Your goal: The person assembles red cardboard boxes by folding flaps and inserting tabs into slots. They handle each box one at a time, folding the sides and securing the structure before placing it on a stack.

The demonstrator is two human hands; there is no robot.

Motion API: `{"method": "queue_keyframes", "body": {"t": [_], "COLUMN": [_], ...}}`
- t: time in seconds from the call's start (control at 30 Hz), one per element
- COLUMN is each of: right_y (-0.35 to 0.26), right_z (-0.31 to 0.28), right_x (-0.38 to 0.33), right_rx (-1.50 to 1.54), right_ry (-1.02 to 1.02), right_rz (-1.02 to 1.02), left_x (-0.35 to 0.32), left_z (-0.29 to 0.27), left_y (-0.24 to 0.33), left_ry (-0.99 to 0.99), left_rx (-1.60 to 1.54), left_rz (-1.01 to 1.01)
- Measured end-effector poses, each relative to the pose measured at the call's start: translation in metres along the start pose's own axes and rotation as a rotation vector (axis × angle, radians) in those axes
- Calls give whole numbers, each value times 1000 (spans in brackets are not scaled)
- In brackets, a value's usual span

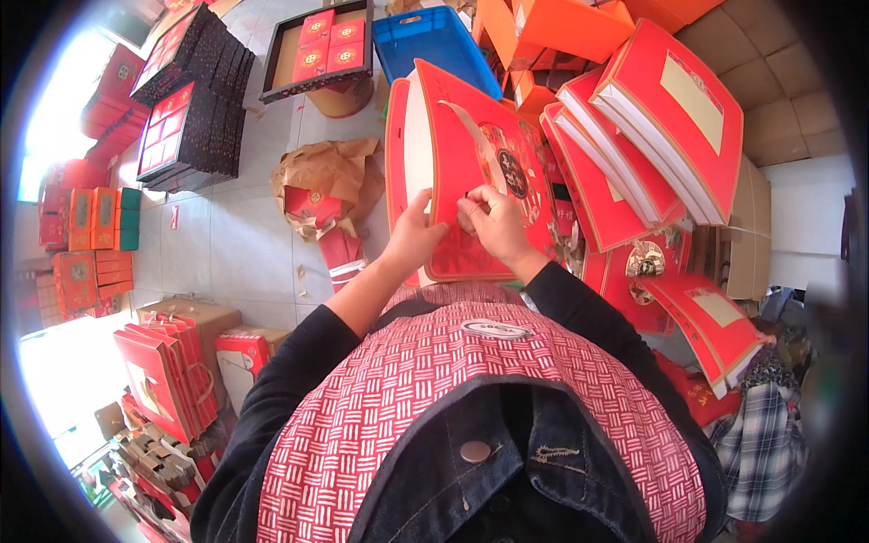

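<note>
In front of me stands a red paper gift bag (453,163) with gold edging, a pale inside and a round dark emblem on its face. My left hand (415,233) is closed on the bag's near left edge. Against the front panel, my right hand (496,222) is pinched, its fingertips close to the left hand. A beige ribbon handle (475,131) hangs from the bag's upper part down toward the right hand. Whatever lies between the right fingertips is too small to make out.
Stacked red bags (643,136) lean at the right, beside orange boxes (552,32). A blue crate (434,45) sits behind the bag. Crumpled brown paper (330,172) lies left on the tiled floor, near black trays of red boxes (190,131). More red bags (167,376) stand lower left.
</note>
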State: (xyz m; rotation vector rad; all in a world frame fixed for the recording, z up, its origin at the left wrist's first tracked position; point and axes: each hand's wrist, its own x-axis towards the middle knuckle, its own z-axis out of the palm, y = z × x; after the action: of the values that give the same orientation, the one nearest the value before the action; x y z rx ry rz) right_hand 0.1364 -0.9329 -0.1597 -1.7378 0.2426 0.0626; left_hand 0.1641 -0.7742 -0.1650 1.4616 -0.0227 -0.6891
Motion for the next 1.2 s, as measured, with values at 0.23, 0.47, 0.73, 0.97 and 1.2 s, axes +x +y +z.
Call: {"method": "queue_keyframes", "body": {"t": [0.23,0.47,0.73,0.97,1.2], "right_y": [2,-17,-15,-17,-22], "right_z": [-21,-31,-27,-22,-13], "right_x": [33,39,37,37,37], "right_rx": [-428,-170,-402,-477,-776], "right_ry": [53,-120,15,-13,-97], "right_rz": [-339,85,-356,-437,-539], "left_x": [14,36,21,23,22], "left_z": [9,3,17,12,13], "left_y": [19,-24,17,9,9], "left_ry": [18,115,57,56,78], "left_rx": [275,421,412,388,545], "left_rz": [-111,83,56,50,75]}}
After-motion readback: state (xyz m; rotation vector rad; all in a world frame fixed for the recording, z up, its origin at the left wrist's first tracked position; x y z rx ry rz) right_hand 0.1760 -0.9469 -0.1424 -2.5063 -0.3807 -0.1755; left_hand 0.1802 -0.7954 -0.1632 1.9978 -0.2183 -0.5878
